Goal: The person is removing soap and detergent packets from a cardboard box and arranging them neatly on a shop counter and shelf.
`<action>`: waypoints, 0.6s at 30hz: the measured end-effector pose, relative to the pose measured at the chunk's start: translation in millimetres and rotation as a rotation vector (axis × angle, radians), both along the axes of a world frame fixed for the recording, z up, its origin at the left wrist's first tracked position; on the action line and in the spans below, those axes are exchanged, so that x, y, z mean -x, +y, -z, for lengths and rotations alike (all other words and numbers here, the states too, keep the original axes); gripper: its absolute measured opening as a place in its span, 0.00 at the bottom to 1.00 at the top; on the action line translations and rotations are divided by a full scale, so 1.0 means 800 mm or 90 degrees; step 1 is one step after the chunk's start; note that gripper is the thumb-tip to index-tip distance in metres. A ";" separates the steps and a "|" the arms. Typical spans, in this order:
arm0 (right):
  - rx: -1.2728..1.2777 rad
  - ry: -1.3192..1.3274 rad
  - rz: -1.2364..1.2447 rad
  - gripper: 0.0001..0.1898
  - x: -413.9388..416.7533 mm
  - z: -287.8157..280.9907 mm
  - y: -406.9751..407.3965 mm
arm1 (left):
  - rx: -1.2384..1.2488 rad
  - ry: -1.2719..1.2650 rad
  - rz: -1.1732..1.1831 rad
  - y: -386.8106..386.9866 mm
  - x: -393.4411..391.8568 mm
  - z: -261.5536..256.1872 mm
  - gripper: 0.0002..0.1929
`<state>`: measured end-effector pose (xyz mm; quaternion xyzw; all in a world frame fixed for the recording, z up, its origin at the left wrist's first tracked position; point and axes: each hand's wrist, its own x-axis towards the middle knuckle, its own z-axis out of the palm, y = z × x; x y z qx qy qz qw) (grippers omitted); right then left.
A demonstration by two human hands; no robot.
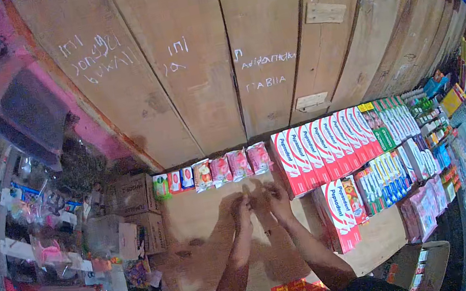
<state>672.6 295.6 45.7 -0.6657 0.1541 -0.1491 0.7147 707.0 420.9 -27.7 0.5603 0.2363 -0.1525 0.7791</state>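
Observation:
My left hand (242, 209) is over the wooden shelf board (198, 264), its fingers bent and dim; whether they hold anything small is unclear. Close beside it, my right hand (277, 198) has its fingers partly spread, and I see nothing in it. Beyond both hands, a row of small packs stands against the plank wall. Three pink plastic packets (240, 164) are at its right end, nearest my hands. Leftward come an orange and white packet (202, 175), small blue and red boxes (186, 178) and a green and white box (161, 186).
Pepsodent toothpaste boxes (323, 150) stand in a long row to the right, with more boxes (341, 215) in front. Toothbrush packs (386, 179) and pink packages (426, 207) lie farther right. Cardboard boxes (132, 196) bound the left. The plank wall (197, 100) bears handwriting.

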 end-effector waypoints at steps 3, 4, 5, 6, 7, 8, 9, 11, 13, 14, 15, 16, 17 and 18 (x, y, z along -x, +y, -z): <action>-0.047 0.038 -0.154 0.10 0.058 -0.016 0.004 | 0.050 -0.062 0.013 0.010 0.063 -0.013 0.13; -0.135 0.076 -0.177 0.08 0.081 -0.034 0.014 | 0.072 -0.106 0.029 0.018 0.087 -0.021 0.13; -0.221 0.115 -0.188 0.06 0.100 -0.040 0.014 | 0.072 -0.110 0.032 0.015 0.110 -0.037 0.13; -0.221 0.108 -0.185 0.06 0.117 -0.027 0.012 | 0.054 -0.121 0.063 0.012 0.133 -0.059 0.12; -0.168 0.112 -0.209 0.06 0.137 -0.007 0.011 | 0.036 -0.131 0.089 0.010 0.153 -0.073 0.12; -0.115 0.117 -0.240 0.05 0.157 0.009 0.014 | 0.031 -0.134 0.084 0.014 0.171 -0.075 0.12; -0.119 0.118 -0.246 0.05 0.177 0.016 0.018 | 0.006 -0.110 0.061 0.019 0.194 -0.073 0.11; -0.245 0.113 -0.267 0.06 0.216 0.029 0.019 | -0.018 -0.080 0.047 0.019 0.238 -0.068 0.11; -0.232 0.120 -0.277 0.07 0.247 0.034 0.017 | -0.037 -0.042 0.040 0.021 0.276 -0.064 0.10; -0.238 0.124 -0.271 0.08 0.264 0.036 0.015 | -0.039 -0.041 0.046 0.023 0.292 -0.063 0.10; -0.242 0.127 -0.267 0.08 0.278 0.035 0.013 | -0.032 -0.062 0.082 0.026 0.305 -0.060 0.09; -0.242 0.124 -0.262 0.08 0.291 0.034 0.012 | -0.026 -0.083 0.119 0.026 0.315 -0.057 0.09; -0.291 0.103 -0.263 0.08 0.304 0.033 0.012 | -0.025 -0.085 0.126 0.026 0.323 -0.053 0.09; -0.339 0.082 -0.265 0.09 0.318 0.031 0.011 | -0.071 -0.127 0.151 0.023 0.330 -0.056 0.10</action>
